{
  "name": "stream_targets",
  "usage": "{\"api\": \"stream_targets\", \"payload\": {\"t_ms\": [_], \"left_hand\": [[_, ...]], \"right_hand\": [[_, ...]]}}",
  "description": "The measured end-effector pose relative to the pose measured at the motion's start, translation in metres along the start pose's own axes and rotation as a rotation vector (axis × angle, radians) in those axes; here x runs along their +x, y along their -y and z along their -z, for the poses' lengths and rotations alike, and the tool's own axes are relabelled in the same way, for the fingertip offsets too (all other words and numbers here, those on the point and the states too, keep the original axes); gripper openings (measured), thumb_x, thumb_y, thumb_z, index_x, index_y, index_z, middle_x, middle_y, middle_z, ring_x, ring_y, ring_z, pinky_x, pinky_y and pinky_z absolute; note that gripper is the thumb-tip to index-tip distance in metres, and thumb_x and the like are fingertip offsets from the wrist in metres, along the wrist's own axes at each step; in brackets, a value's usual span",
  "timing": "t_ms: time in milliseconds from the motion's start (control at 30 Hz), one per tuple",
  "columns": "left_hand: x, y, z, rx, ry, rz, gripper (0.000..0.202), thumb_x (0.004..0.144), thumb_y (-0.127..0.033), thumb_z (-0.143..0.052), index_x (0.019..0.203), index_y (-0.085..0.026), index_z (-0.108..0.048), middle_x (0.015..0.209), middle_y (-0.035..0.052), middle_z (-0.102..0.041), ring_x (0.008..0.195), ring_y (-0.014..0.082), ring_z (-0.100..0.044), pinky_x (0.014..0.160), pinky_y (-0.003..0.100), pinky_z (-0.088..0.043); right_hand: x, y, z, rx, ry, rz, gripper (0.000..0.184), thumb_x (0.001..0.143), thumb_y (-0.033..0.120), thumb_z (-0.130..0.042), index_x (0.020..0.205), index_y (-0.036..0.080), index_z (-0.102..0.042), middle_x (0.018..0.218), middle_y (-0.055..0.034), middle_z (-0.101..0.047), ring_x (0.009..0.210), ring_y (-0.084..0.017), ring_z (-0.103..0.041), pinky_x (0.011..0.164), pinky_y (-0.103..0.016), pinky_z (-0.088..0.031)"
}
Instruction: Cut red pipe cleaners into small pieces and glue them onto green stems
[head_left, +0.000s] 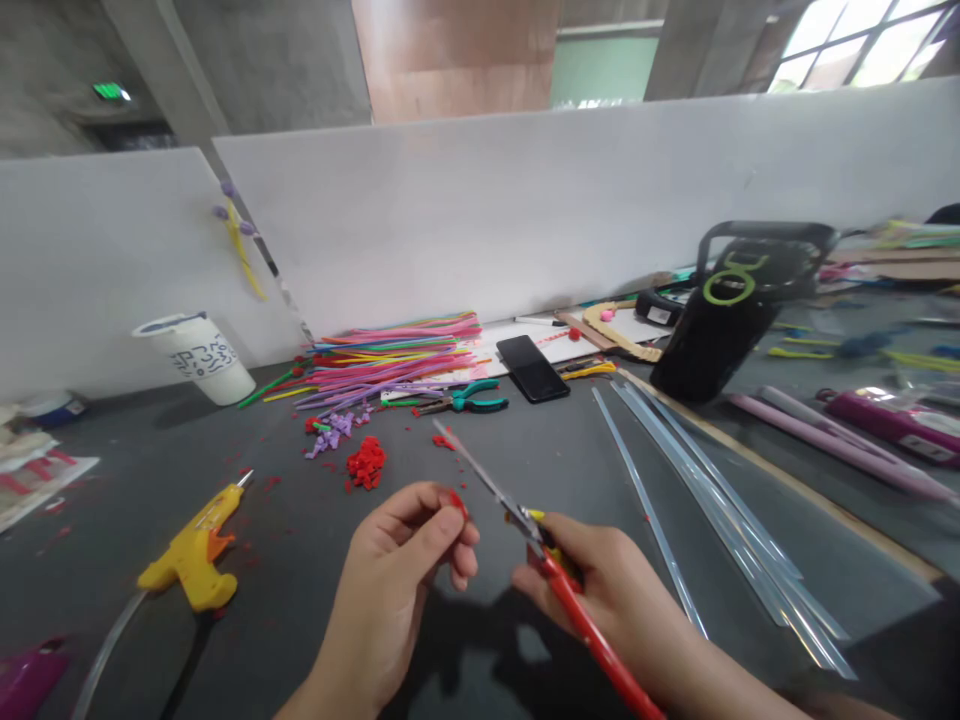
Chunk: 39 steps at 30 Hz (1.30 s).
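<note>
My left hand (405,560) pinches a small red piece (457,502) between thumb and fingers, low in the middle of the view. My right hand (600,590) grips red-handled scissors (525,525), whose blades point up and left, just right of the red piece. A pile of red cut bits (366,464) and purple bits (334,432) lies on the dark table beyond my hands.
A yellow glue gun (196,550) lies at the left. Colourful sticks (397,358), teal pliers (469,398) and a black phone (532,367) sit near the white partition. Clear glue sticks (712,500) stretch right. A paper cup (196,356) and a black container (724,320) stand further back.
</note>
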<state>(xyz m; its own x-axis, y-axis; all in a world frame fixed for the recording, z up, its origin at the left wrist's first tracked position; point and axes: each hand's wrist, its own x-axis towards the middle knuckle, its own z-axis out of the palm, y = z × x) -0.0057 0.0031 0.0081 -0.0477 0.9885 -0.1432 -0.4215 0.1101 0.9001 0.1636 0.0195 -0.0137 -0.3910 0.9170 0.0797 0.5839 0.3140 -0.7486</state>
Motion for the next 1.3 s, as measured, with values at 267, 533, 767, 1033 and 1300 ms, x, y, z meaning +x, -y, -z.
{"api": "stream_targets", "payload": {"t_ms": [267,533,767,1033,1300], "left_hand": [[0.002,0.006,-0.003,0.080,0.213,0.299,0.009,0.069,-0.018,-0.065,0.065,-0.012,-0.061,0.055,0.0009,-0.061,0.042,0.0055,-0.051,0.040,0.015,-0.037],[0.000,0.009,0.000,0.114,0.304,0.353,0.012,0.071,-0.021,-0.062,0.064,-0.011,-0.061,0.056,0.0035,-0.062,0.043,0.0069,-0.052,0.041,0.016,-0.038],[0.003,0.011,-0.004,0.088,0.314,0.375,0.018,0.075,-0.025,-0.061,0.063,-0.011,-0.061,0.054,0.0018,-0.060,0.040,0.0051,-0.049,0.040,0.015,-0.036],[0.002,0.008,-0.004,0.104,0.277,0.339,0.016,0.074,-0.024,-0.060,0.067,-0.010,-0.063,0.061,0.0053,-0.062,0.046,0.0075,-0.052,0.044,0.017,-0.039],[0.002,0.007,-0.002,0.070,0.188,0.279,0.011,0.069,-0.021,-0.065,0.064,-0.013,-0.060,0.054,0.0004,-0.060,0.042,0.0060,-0.050,0.041,0.015,-0.035]], "right_hand": [[0.016,0.016,0.013,0.627,0.129,-0.205,0.013,0.073,0.030,-0.048,0.077,0.018,-0.051,0.040,0.0101,-0.041,0.033,-0.006,-0.037,0.036,-0.017,-0.033],[0.018,0.024,0.012,0.623,0.219,-0.225,0.007,0.067,0.024,-0.049,0.070,0.018,-0.049,0.039,0.0103,-0.043,0.031,-0.004,-0.035,0.034,-0.015,-0.029],[0.018,0.021,0.009,0.630,0.207,-0.169,0.006,0.069,0.024,-0.049,0.067,0.018,-0.047,0.045,0.0089,-0.045,0.033,-0.004,-0.036,0.033,-0.014,-0.027],[0.018,0.023,0.009,0.651,0.113,-0.144,0.005,0.069,0.023,-0.047,0.066,0.018,-0.047,0.044,0.0091,-0.046,0.032,-0.004,-0.035,0.034,-0.015,-0.028],[0.023,0.018,0.007,0.755,-0.043,-0.193,0.020,0.073,0.038,-0.049,0.068,0.019,-0.045,0.034,0.0110,-0.035,0.031,-0.007,-0.035,0.035,-0.019,-0.032]]}}
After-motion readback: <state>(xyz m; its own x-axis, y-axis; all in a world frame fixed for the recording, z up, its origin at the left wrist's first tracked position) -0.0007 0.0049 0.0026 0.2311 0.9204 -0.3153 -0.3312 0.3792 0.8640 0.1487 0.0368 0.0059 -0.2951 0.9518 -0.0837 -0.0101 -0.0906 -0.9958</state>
